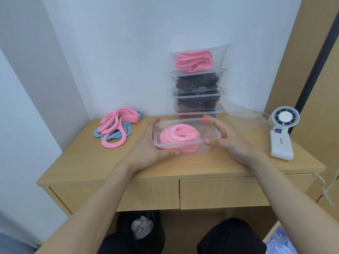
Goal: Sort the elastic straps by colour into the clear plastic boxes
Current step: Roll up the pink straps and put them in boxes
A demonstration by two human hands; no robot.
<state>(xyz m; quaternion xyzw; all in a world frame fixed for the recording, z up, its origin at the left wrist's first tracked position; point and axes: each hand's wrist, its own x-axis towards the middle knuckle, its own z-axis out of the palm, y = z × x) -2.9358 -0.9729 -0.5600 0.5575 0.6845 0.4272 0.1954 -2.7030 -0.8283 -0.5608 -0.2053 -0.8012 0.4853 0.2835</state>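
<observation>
- Centrally, a clear box (211, 128) is held between both hands over the front middle of the tabletop (82, 162); whether its base is touching the wood cannot be told.
- Pink straps (176, 137) are coiled inside it, packed mostly toward its left half; the top of the box is open.
- The left hand (148, 145) is wrapped round the box's left end: fingers (153, 125) are curled behind the far wall and the thumb is pressed on the near wall under the rim.
- The right hand (229, 142) is set on the box's right end: fingers (214, 123) are only lightly bent and reach the far rim, and the thumb is laid at the near rim, so the end is pinched between them.
- A stack of clear boxes (199, 92), four high, is stood at the back against the wall (119, 52), just behind the held box; pink is seen in the top one, dark straps in the next two, red and blue in the bottom one.
- Loose straps (117, 125), pink over blue, are piled at the back left of the tabletop, well apart from the left hand.
- Clear plastic pieces (244, 116) are lying right of the stack; lids or boxes cannot be told.
- A white fan (281, 138) is laid at the right edge, near the right hand but apart from it.
- A dark bin (142, 228) with crumpled white paper is seen under the tabletop.
</observation>
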